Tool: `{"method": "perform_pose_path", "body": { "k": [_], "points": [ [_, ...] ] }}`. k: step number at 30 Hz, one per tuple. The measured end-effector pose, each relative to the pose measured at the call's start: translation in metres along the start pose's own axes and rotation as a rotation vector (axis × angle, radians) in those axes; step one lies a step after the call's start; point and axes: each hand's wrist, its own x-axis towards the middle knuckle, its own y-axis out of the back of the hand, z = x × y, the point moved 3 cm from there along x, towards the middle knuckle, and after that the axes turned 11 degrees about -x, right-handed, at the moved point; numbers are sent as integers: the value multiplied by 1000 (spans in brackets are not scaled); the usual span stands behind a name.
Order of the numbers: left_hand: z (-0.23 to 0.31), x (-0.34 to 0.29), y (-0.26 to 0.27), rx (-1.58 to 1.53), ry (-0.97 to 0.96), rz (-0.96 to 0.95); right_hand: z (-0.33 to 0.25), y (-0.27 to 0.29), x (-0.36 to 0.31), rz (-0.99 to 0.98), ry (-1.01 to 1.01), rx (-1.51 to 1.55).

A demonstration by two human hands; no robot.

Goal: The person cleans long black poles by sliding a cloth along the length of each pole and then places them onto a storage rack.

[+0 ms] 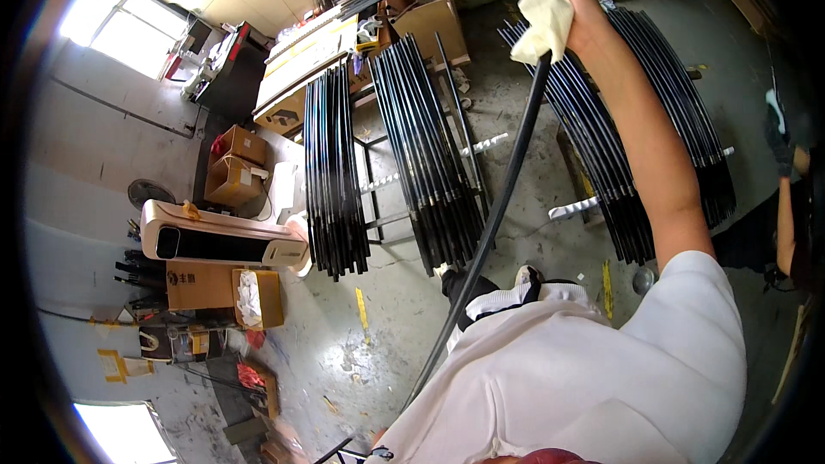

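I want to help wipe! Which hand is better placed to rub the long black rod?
Probably the right hand: it holds the pale cloth wrapped around the black rod. The left hand isn't in view.

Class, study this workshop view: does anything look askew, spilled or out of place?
One thing stands out: a single black rod lies slanted across its rack, crossing the neatly parallel bundle of black rods. The concrete floor is stained and scattered with scraps.

Your cloth (pixel 543 13) is pale yellow, rod (pixel 503 206) black, shirt (pixel 601 378) white, racked rods (pixel 335 172) black, boxes (pixel 234 167) brown.
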Motion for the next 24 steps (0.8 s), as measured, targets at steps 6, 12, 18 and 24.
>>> {"method": "perform_pose_path", "body": {
  "k": [6,12,18,24],
  "points": [
    [142,-1,54,-34,-294,59,2,-65,-37,-50,-213,178],
    [308,-31,110,-293,-457,-87,46,-96,-86,-54,-187,17],
    [448,-115,176,-993,-714,-382,172,-110,-200,-143,-380,-260],
    [483,-146,186,-1094,-879,-822,228,-78,-266,-208,-229,-544]
  ]
}}
